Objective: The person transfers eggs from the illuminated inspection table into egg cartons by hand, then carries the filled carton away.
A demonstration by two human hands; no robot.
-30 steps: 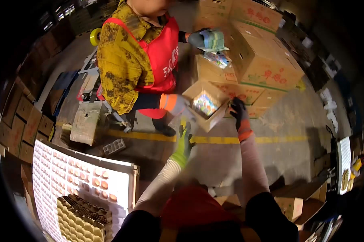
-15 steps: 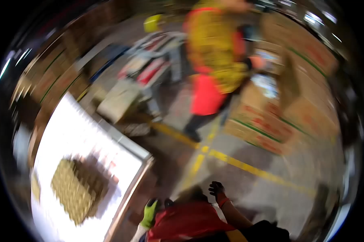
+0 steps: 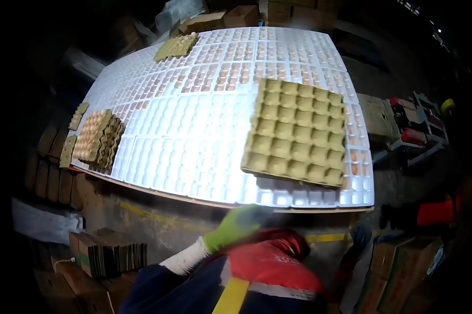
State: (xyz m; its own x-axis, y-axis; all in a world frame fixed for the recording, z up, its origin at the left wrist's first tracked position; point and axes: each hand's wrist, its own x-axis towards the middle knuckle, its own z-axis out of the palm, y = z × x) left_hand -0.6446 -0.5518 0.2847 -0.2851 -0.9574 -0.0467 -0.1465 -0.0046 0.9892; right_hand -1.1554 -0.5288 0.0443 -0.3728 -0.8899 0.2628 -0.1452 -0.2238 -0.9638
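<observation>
My left hand (image 3: 238, 225), in a green glove, is near the front edge of the wide table, in front of my red apron (image 3: 278, 261). Its fingers are smeared by motion. On the right, my right hand (image 3: 360, 235) hangs low in a dark glove, dim and unclear. An empty yellowish egg tray stack (image 3: 298, 133) lies on the white trays at the table's right. Many white plastic trays (image 3: 168, 118) cover the tabletop, and some of their cells hold eggs (image 3: 233, 76).
At the table's left is a stack of trays topped with eggs (image 3: 92, 136); another tray (image 3: 176, 46) lies at the back. Folded cardboard (image 3: 110, 254) is at lower left, boxes (image 3: 403, 267) at lower right. A metal stand (image 3: 416, 125) is beyond the table's right.
The view has swung left from the co-worker and boxes to the table. My hands, first reaching toward an open box, are now drawn back near my body.
</observation>
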